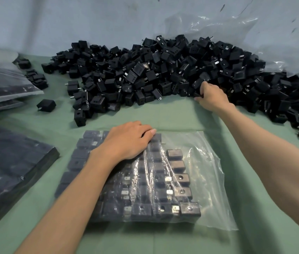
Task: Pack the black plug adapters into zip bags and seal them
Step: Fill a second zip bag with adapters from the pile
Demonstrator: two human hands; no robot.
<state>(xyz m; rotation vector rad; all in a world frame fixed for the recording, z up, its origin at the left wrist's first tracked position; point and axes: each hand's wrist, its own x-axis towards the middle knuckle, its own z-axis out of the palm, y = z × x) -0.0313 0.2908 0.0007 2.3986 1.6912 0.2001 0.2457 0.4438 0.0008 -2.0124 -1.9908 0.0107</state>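
Observation:
A clear zip bag (pixel 205 180) lies flat on the green table in front of me, holding several black plug adapters in neat rows. My left hand (pixel 126 140) rests on the bag's far left part, fingers flat on the plastic. A large pile of loose black plug adapters (pixel 145 74) spreads across the back of the table. At the pile's near edge my right hand (pixel 211 96) curls its fingers around a black adapter; most of that adapter is hidden by the hand.
Filled bags (pixel 7 162) are stacked at the left edge, with more bags (pixel 4 83) behind them. A single loose adapter (pixel 46 105) lies between them and the pile. A big crumpled plastic sheet (pixel 255 33) rises at the back right against the wall.

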